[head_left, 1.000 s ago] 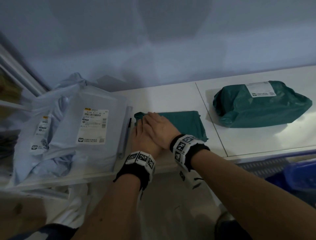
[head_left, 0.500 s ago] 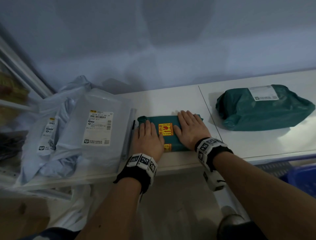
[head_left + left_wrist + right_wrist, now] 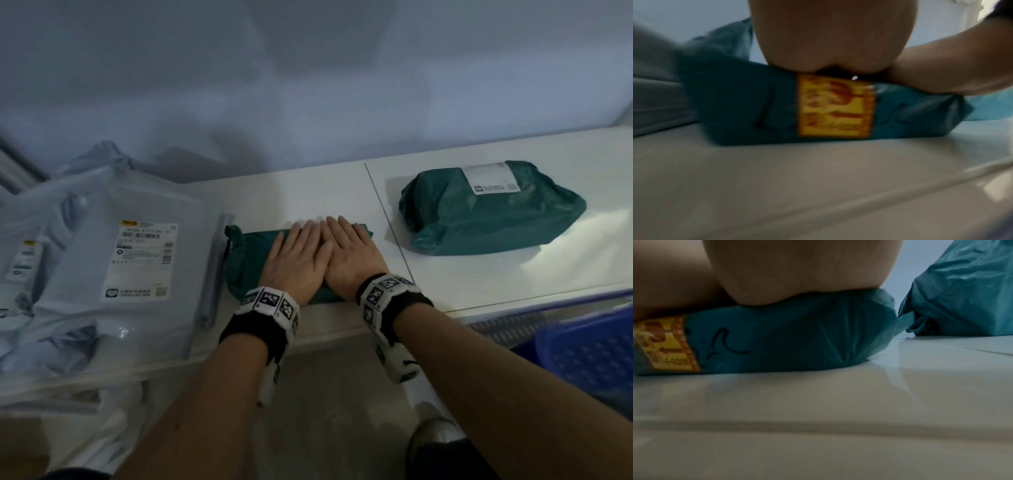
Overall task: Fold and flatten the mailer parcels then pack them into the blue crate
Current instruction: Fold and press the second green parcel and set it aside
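A small folded teal mailer (image 3: 245,260) lies on the white table (image 3: 308,192) near its front edge. Both my hands press flat on top of it, side by side: left hand (image 3: 298,260), right hand (image 3: 349,255), fingers straight. In the left wrist view the heel of my left hand (image 3: 830,40) bears on the teal mailer (image 3: 735,104), whose front shows a yellow sticker (image 3: 835,107). The right wrist view shows my right palm (image 3: 797,272) squashing the same mailer (image 3: 797,337). The blue crate (image 3: 589,356) sits below the table at the lower right.
A bulkier teal parcel (image 3: 486,209) with a white label lies on the table to the right, also seen as the teal parcel (image 3: 966,293). A heap of pale grey mailers (image 3: 113,260) with shipping labels fills the table's left side. A wall stands close behind.
My hands, apart on the mailer half a second ago with the yellow sticker showing between them, have come together at its middle and right part and cover the sticker.
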Available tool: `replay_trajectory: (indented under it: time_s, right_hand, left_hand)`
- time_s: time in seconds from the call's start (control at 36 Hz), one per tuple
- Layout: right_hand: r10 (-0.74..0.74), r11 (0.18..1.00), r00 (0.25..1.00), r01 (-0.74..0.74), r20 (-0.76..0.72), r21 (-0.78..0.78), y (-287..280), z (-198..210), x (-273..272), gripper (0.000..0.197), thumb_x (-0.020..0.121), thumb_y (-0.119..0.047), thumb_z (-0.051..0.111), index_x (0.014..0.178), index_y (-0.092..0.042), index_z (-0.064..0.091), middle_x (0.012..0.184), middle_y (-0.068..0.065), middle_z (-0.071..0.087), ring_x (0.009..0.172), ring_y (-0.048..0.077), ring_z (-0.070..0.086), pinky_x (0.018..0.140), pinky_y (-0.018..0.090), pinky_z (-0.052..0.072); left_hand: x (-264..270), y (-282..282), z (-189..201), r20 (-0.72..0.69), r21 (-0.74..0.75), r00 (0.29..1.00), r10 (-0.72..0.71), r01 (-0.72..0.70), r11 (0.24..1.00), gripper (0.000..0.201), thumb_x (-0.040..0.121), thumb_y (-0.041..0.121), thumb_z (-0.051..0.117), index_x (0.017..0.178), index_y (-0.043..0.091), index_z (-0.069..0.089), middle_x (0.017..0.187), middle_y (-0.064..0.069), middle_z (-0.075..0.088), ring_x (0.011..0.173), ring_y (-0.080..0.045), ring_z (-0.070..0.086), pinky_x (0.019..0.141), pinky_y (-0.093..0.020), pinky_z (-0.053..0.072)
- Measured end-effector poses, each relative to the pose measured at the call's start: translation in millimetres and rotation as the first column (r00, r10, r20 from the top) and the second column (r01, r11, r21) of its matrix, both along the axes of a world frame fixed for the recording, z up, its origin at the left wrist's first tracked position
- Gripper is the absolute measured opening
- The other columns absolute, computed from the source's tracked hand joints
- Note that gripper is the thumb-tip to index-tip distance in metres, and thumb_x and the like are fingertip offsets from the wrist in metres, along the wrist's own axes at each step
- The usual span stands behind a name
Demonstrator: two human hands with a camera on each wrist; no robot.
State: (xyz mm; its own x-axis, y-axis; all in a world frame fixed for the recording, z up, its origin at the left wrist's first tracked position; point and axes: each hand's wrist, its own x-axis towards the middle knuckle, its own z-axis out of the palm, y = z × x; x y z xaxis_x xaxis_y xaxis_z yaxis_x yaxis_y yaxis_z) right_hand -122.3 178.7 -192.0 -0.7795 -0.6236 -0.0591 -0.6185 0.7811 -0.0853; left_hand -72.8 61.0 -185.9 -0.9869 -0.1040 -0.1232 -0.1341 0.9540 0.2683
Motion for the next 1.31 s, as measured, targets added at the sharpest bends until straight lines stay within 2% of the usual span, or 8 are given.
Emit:
replay_trajectory:
  time_s: [0.11, 0.33, 0.56, 0.92, 1.0, 1.11, 1.25, 1.31]
  right_hand:
    - [-0.02, 0.998, 1.0, 0.019, -0.02, -0.061, -3.0, -4.1, -1.4, 0.083, 0.083, -0.045, -0.013, 0.153, -0.009, 0.01, 0.161, 0.007, 0.012, 0.149, 0.022, 0.008, 0.12, 0.038, 0.001]
    - [-0.066, 0.996, 0.997, 0.067, 0.032, -0.056, -7.8, 5.5, 2.2, 0.061, 0.101, -0.039, 0.014, 0.154, -0.01, 0.006, 0.162, 0.006, 0.008, 0.149, 0.02, 0.004, 0.121, 0.037, 0.0]
    - [0.182, 0.981, 0.983, -0.184, -0.03, -0.054, -37.2, -1.6, 24.2, 0.075, 0.09, -0.044, -0.007, 0.154, -0.011, 0.014, 0.162, 0.005, 0.01, 0.149, 0.017, 0.007, 0.121, 0.035, 0.0]
    - [-0.199, 0.93, 0.937, 0.273, 0.286, -0.247, 11.2, -5.1, -12.3, 0.059, 0.103, -0.035, 0.022, 0.153, -0.008, 0.004, 0.162, 0.006, 0.002, 0.148, 0.024, 0.011, 0.12, 0.036, 0.015]
    - [-0.255, 0.875, 0.887, 0.381, 0.384, -0.298, 7.5, 1.2, -7.6, 0.06, 0.104, -0.035, 0.026, 0.153, -0.01, 0.004, 0.161, 0.008, 0.002, 0.144, 0.027, 0.023, 0.111, 0.04, 0.028]
    - [-0.305, 0.807, 0.819, 0.493, 0.486, -0.325, 5.3, 5.2, -13.5, 0.062, 0.102, -0.038, 0.03, 0.153, -0.015, 0.004, 0.15, 0.019, 0.029, 0.13, 0.037, 0.04, 0.105, 0.043, 0.034]
    - [-0.292, 0.771, 0.787, 0.53, 0.543, -0.354, 7.7, 17.4, -21.4, 0.057, 0.102, -0.034, 0.036, 0.152, -0.014, 0.017, 0.149, 0.018, 0.038, 0.134, 0.034, 0.039, 0.109, 0.038, 0.031]
    - [-0.288, 0.736, 0.779, 0.552, 0.557, -0.391, 8.0, 21.4, -24.3, 0.055, 0.101, -0.034, 0.038, 0.151, -0.014, 0.024, 0.149, 0.017, 0.038, 0.134, 0.033, 0.039, 0.109, 0.036, 0.031]
  left_hand:
    - [16.2, -35.7, -4.4, -0.023, -0.167, 0.998, 0.067, -0.07, 0.983, 0.06, 0.102, 0.047, 0.008, 0.154, 0.018, 0.004, 0.162, 0.002, -0.001, 0.149, -0.014, -0.003, 0.121, -0.037, -0.001]
    - [29.7, -53.6, -6.4, -0.034, -0.055, 0.977, 0.209, -0.211, 0.976, 0.064, 0.102, 0.046, 0.016, 0.154, 0.01, 0.004, 0.162, -0.004, 0.0, 0.149, -0.019, -0.003, 0.122, -0.036, 0.002]
    - [29.2, -52.5, -9.9, -0.046, -0.028, 0.976, 0.215, -0.216, 0.976, 0.06, 0.104, 0.041, 0.016, 0.153, 0.009, 0.003, 0.162, -0.004, -0.002, 0.149, -0.02, -0.006, 0.122, -0.035, 0.001]
    - [31.5, -50.6, -6.2, -0.009, 0.219, 0.954, 0.301, -0.292, 0.931, 0.066, 0.102, 0.045, 0.025, 0.154, 0.013, -0.002, 0.161, 0.002, -0.013, 0.149, -0.018, 0.002, 0.12, -0.034, 0.01]
    - [29.0, -50.5, -2.1, 0.039, 0.297, 0.917, 0.397, -0.39, 0.872, 0.068, 0.102, 0.043, 0.03, 0.154, 0.015, -0.003, 0.162, -0.002, -0.008, 0.145, -0.025, 0.022, 0.114, -0.038, 0.026]
    - [22.8, -55.9, 5.9, 0.136, 0.45, 0.85, 0.508, -0.51, 0.733, 0.066, 0.102, 0.038, 0.033, 0.154, 0.017, -0.001, 0.158, -0.011, 0.024, 0.134, -0.032, 0.041, 0.11, -0.043, 0.035]
    - [20.7, -59.7, 11.8, 0.233, 0.673, 0.787, 0.571, -0.554, 0.49, 0.058, 0.102, 0.038, 0.032, 0.154, 0.025, 0.01, 0.151, -0.008, 0.034, 0.13, -0.031, 0.044, 0.109, -0.048, 0.036]
    - [22.2, -59.4, 13.4, 0.234, 0.757, 0.776, 0.586, -0.523, 0.39, 0.047, 0.102, 0.03, 0.036, 0.147, 0.022, 0.026, 0.132, -0.01, 0.051, 0.11, -0.031, 0.058, 0.098, -0.049, 0.047]
